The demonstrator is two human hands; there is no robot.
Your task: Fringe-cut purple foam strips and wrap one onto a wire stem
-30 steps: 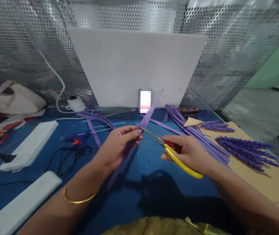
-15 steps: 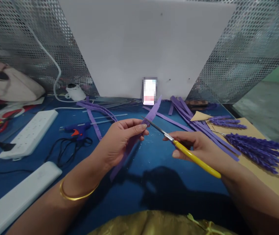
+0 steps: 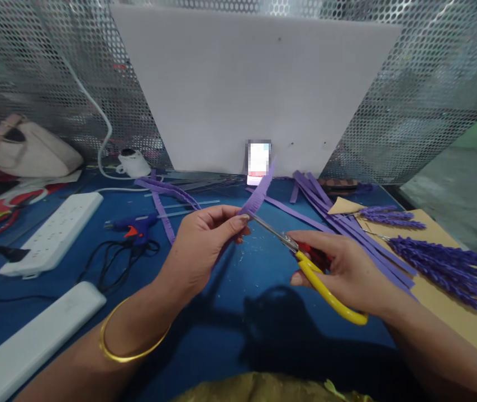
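My left hand (image 3: 205,240) pinches a purple paper strip (image 3: 259,195) between thumb and fingers; its upper end sticks up and bears fine cuts along one edge. In my right hand (image 3: 343,262) are scissors (image 3: 320,287) with a yellow handle and a bit of red behind the fingers. Their blades point left, with the tips at the strip beside my left thumb. More purple strips (image 3: 334,218) lie in a bundle beyond my right hand. Bunches of purple lavender-like stems (image 3: 439,262) rest on brown paper (image 3: 464,329) at the right.
A blue glue gun (image 3: 133,224) with its black cord lies left of my hand. Farther left are a white power strip (image 3: 54,234), a long white case (image 3: 41,340) and a handbag (image 3: 29,145). A lit phone (image 3: 258,159) leans on the white board (image 3: 242,84).
The scissors have turned slightly, and their red part now shows. The strip's lower end, which hung below my left hand, is now out of sight. The view has tilted up a little.
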